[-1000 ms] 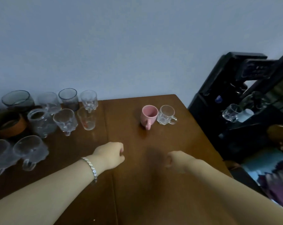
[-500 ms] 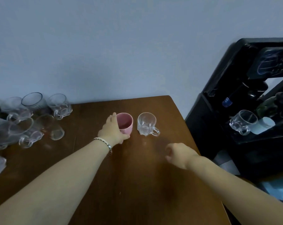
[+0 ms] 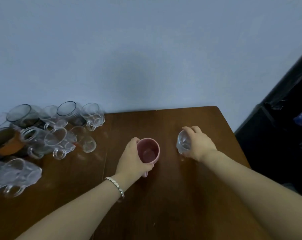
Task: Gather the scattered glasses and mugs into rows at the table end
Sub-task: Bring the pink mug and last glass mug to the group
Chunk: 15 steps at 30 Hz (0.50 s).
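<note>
A pink mug [image 3: 149, 150] stands upright on the brown wooden table [image 3: 164, 196], and my left hand [image 3: 131, 159] is wrapped around its left side. To its right a clear glass mug [image 3: 182, 143] is gripped from the right by my right hand [image 3: 199, 144]. At the left end of the table, against the wall, sits a cluster of several clear glasses and mugs [image 3: 60, 141], some smoky grey [image 3: 22, 115], blurred by camera motion.
An orange-brown bowl [image 3: 4, 144] sits among the glasses at the far left. A black cabinet [image 3: 276, 135] stands just beyond the table's right edge. A pale blue wall runs behind the table's far edge.
My left hand closed around the pink mug. My right hand moved forward from the bare table and took hold of the clear glass mug. The view shifted left.
</note>
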Tool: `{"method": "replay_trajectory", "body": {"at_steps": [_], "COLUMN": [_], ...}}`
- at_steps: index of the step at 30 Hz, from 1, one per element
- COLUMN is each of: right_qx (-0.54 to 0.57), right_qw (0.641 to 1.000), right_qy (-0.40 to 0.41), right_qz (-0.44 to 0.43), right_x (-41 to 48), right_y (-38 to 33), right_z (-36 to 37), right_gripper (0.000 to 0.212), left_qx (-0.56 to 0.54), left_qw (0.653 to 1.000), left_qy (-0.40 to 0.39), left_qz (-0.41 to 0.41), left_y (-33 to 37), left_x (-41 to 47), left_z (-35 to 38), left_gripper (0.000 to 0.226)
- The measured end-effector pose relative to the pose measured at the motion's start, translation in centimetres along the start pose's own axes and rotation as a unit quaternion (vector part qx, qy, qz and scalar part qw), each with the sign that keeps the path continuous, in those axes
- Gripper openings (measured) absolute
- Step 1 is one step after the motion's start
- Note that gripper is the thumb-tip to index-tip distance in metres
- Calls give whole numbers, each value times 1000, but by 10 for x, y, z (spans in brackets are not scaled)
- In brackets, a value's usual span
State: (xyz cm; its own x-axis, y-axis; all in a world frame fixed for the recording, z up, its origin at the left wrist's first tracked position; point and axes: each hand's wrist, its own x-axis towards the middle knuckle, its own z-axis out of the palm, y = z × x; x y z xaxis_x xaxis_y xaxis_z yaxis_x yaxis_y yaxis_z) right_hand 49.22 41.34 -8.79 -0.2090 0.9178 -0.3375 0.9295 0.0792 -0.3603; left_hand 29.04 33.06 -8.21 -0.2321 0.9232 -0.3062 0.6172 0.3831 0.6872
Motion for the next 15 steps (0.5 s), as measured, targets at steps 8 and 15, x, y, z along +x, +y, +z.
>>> {"method": "replay_trajectory", "body": {"at_steps": [8, 15], "right_qx": [-46, -13], "right_qw": [999, 998], "right_qy": [-9, -47], "right_qz": [-1, -32], "right_x": [-66, -129], "right_y": [-52, -177], "right_z": [28, 64], "right_gripper": [85, 89], "left_qx": [-41, 15], "left_qw": [996, 996], "left_qy": [34, 60], "left_qz": [-67, -65], "left_y": [-79, -180], "left_x": [-73, -108], "left_z": [-62, -160], "left_gripper": [70, 96]}}
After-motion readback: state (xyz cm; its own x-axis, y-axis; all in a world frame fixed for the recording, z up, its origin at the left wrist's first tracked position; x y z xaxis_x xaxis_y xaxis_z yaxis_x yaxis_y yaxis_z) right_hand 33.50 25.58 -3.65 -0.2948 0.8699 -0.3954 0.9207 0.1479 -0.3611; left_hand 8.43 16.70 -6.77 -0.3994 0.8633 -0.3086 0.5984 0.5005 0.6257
